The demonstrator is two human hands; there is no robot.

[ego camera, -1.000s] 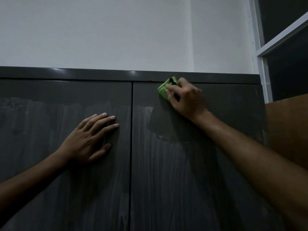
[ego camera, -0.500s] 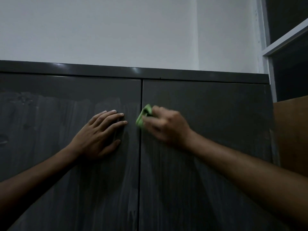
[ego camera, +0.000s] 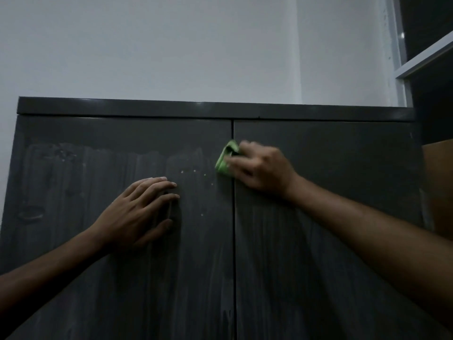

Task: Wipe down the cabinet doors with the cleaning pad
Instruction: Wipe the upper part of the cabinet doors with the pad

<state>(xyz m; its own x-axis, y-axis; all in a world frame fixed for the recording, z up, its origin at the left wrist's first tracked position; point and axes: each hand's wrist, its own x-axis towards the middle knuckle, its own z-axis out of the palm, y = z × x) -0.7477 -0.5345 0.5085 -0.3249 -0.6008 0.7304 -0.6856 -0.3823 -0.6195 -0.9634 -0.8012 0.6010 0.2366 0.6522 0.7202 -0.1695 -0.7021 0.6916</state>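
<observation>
**A:** Cleaning pad (ego camera: pixel 226 158) first, or where does it sit right now?

**B:** Going from my left: the left door (ego camera: pixel 103 266) carries my left hand (ego camera: pixel 137 209), fingers straight and flat on the panel, holding nothing. It braces the door so it does not rattle. Just beside it, at the seam (ego camera: pixel 233 241) between the doors, my right hand (ego camera: pixel 259 168) has a clenched grip on the green pad, fingers curled over it, pressing it against the very edge of the right door (ego camera: pixel 331 241). The pad overlaps the seam a little.

**A:** How do you do this pass well?

**B:** I judge it needs even pressure and long overlapping strokes. The left door shows pale streaks and a few white specks (ego camera: pixel 195 171) near the pad, so it looks to need another going-over. I would flatten the bunched pad for more contact.

**A:** And the room to move?

**B:** Above, the cabinet's top rail (ego camera: pixel 196 110) juts out, so an upward stroke has to stop short of it. Leftward, the panel runs free to its outer edge near the wall (ego camera: pixel 147 45). Rightward, the right door is open ground until its far edge, where a brown panel (ego camera: pixel 438 182) stands close; my knuckles could catch there. Downward both doors run out of view.
</observation>
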